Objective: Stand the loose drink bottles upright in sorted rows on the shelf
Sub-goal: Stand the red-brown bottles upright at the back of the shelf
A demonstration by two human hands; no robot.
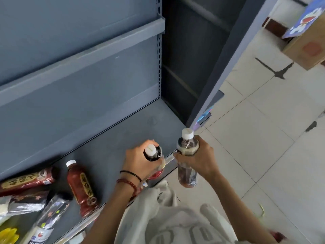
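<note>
My left hand (140, 161) grips a dark drink bottle with a white cap (152, 153), upright over the front right edge of the grey shelf (112, 143). My right hand (198, 159) grips a second dark bottle with a white cap (186, 159), upright just off the shelf's right end, above the floor. On the shelf's left part lie loose bottles on their sides: a red-brown bottle with a white cap (81, 187), a red bottle with a gold label (28, 180) and a clear bottle with a dark top (51, 215).
An upper grey shelf (79, 59) overhangs the back. A dark shelving bay (190, 67) stands to the right. Pale tiled floor (263, 147) lies on the right, with a cardboard box (306, 48) at the top right. Something yellow (8, 235) shows at the bottom left.
</note>
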